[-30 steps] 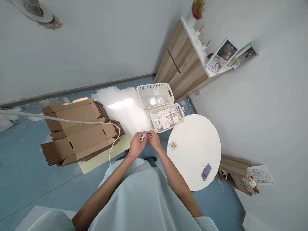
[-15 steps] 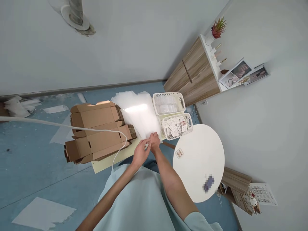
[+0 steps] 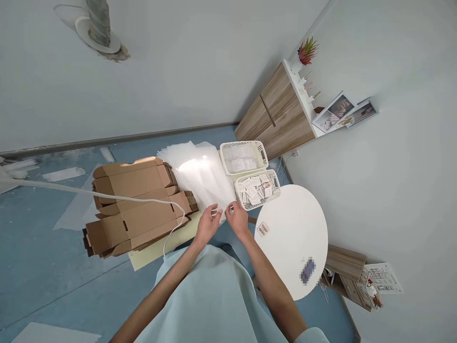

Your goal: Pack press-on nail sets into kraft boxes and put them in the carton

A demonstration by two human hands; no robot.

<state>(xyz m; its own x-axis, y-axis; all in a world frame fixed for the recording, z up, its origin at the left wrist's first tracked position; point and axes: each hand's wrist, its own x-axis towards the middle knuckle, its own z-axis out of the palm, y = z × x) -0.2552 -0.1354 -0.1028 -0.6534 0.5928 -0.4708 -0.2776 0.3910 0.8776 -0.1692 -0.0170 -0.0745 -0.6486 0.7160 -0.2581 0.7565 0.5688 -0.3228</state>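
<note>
White sheets (image 3: 209,183), just beyond left hand (image 3: 207,225)

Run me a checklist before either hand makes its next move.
1. Hands apart: ok. A gap shows between the left hand and the right hand.
2. Right hand free: cannot tell. Its fingers are curled, and anything pinched there is too small to see.
3. Card basket near the right hand: ok. It sits just beyond, filled with printed cards.
4. White sheets lined up: not ok. Their far edges fan out unevenly.
5. Cord clear of the flattened cardboard: cannot tell. It crosses in front in this view; contact isn't clear.
</note>
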